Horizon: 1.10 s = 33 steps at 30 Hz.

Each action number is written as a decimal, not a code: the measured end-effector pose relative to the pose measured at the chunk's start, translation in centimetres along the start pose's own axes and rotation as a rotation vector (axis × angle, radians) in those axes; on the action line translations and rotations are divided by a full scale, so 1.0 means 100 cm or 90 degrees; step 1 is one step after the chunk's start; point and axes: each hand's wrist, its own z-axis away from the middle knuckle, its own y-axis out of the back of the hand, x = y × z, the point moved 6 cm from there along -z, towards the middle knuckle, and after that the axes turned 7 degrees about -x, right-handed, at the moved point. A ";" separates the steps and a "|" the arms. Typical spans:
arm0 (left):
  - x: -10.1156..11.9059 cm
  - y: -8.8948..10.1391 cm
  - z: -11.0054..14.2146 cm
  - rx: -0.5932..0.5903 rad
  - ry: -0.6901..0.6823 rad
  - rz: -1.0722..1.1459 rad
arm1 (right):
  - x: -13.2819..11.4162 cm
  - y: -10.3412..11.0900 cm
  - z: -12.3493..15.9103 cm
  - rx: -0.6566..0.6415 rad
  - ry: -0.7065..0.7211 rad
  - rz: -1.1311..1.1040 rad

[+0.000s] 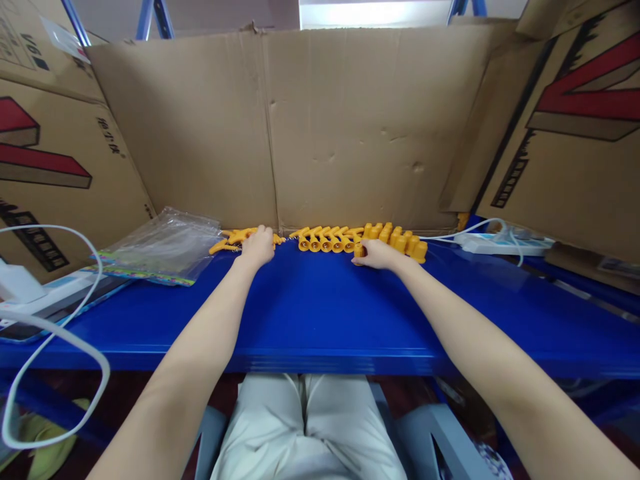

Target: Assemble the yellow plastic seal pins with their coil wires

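In the head view, the relation that matters is sideways: the row of yellow pieces (327,240) lies between your two hands, its long axis running left to right along the foot of the cardboard panel (350,133), roughly parallel to the front edge of the blue surface (320,307). Your right hand (379,254) is the nearer one, its fingers closed round a yellow cup (358,251) just beside the row's right end; whether cup and row touch, you cannot tell. Behind and to the right of that hand stands the block of yellow cups (397,240). Your left hand (259,244), apart from the right, is bent over the loose yellow parts (234,237) left of the row; its fingertips are hidden, so you cannot tell whether it grips one. Further left lies the clear plastic bag (167,248).
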 end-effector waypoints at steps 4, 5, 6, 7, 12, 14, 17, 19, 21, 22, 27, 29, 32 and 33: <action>0.014 -0.003 -0.001 0.009 -0.121 0.039 | -0.016 0.005 0.006 0.008 0.039 0.055; 0.017 -0.004 -0.001 0.008 -0.142 0.052 | -0.020 0.007 0.007 0.015 0.053 0.063; 0.020 -0.005 -0.001 0.005 -0.159 0.067 | -0.025 0.007 0.009 0.022 0.071 0.070; 0.024 -0.007 0.000 0.000 -0.176 0.083 | -0.029 0.007 0.010 0.028 0.092 0.074; 0.042 -0.017 0.001 -0.016 -0.239 0.179 | -0.040 0.001 0.010 0.048 0.199 0.051; 0.045 -0.020 0.001 -0.013 -0.248 0.202 | -0.042 -0.002 0.007 0.051 0.229 0.043; 0.047 -0.022 0.001 -0.009 -0.257 0.211 | -0.046 -0.005 0.006 0.050 0.259 0.040; 0.047 -0.023 0.000 -0.005 -0.261 0.216 | -0.048 -0.006 0.007 0.043 0.259 0.043; 0.047 -0.023 0.000 -0.001 -0.262 0.222 | -0.049 -0.005 0.009 0.034 0.240 0.050; 0.047 -0.023 0.000 0.001 -0.262 0.223 | -0.048 -0.005 0.009 0.031 0.226 0.056; 0.045 -0.024 -0.003 0.013 -0.265 0.224 | -0.043 -0.004 0.009 0.037 0.189 0.079; 0.046 -0.024 -0.003 0.020 -0.268 0.229 | -0.045 -0.005 0.008 0.045 0.214 0.062; 0.049 -0.023 -0.002 0.037 -0.270 0.247 | -0.052 -0.006 0.010 0.071 0.276 0.016; 0.050 -0.023 -0.002 0.044 -0.269 0.254 | -0.056 -0.006 0.011 0.082 0.298 0.005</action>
